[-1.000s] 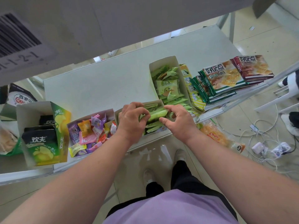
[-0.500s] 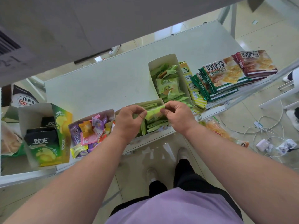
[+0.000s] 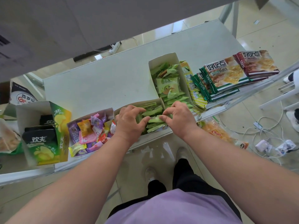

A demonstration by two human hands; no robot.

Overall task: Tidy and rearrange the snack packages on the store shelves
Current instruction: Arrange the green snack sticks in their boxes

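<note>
A left hand point(image 3: 129, 122) and right hand point(image 3: 178, 118) pinch opposite ends of a green packet point(image 3: 154, 119) over an open box point(image 3: 139, 106) at the shelf point(image 3: 105, 81) edge, apparently to lay it flat among matching packets. Mixed candies point(image 3: 90, 135) sit boxed just beside, biscuit packs point(image 3: 226, 73) stacked farther right.

The light is bright, even daylight. The glossy beige floor tiles point(image 3: 161, 147) below the hands point(image 3: 129, 125) show soft white glare. The grey underside of the upper shelf point(image 3: 80, 21) above them is blurred. Straight edges bend near the frame borders.
</note>
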